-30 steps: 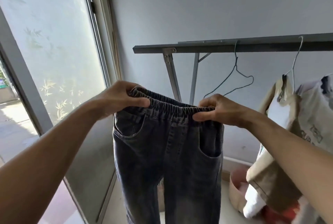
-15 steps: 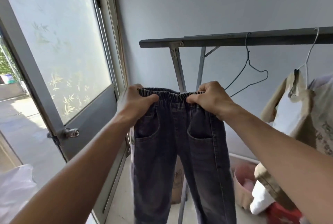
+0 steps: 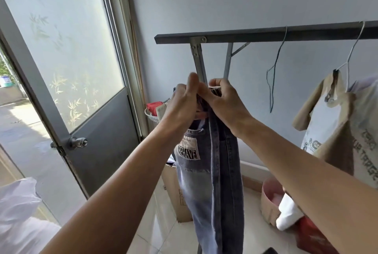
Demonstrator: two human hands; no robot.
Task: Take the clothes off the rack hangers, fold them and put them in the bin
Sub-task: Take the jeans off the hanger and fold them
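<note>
A pale blue wall backs a tiled corner where a metal rack (image 3: 266, 33) stands, its dark bar running off to the right. Far left of the rack an open door (image 3: 61, 49) with frosted glass lets in daylight, and a white plastic bag (image 3: 18, 202) sits low beside it. Just left of the rack's leg, behind the hands, are a basket (image 3: 150, 115) with something red in it and a cardboard box (image 3: 173, 192) on the floor. In front of that leg the left hand (image 3: 182, 102) and right hand (image 3: 225, 106) meet at the waistband of the jeans (image 3: 206, 172). Both sets of fingers (image 3: 216, 84) are curled and pinching the gathered band, and the left thumb sticks up. The jeans are off any hanger and doubled lengthwise, one leg over the other with the patched back pocket outward. Holding them high probably lets the legs hang straight and line up under their own weight before the next fold. Right of the hands, an empty wire hanger (image 3: 273, 82) dangles from the bar. Further right a white hanger (image 3: 351, 53) carries a beige printed shirt (image 3: 335, 131), which is yet to be taken down. Below the rack on that side the pink bin (image 3: 268, 202) waits on the floor. A white cloth sits at its edge, though I cannot tell whether it lies inside.
</note>
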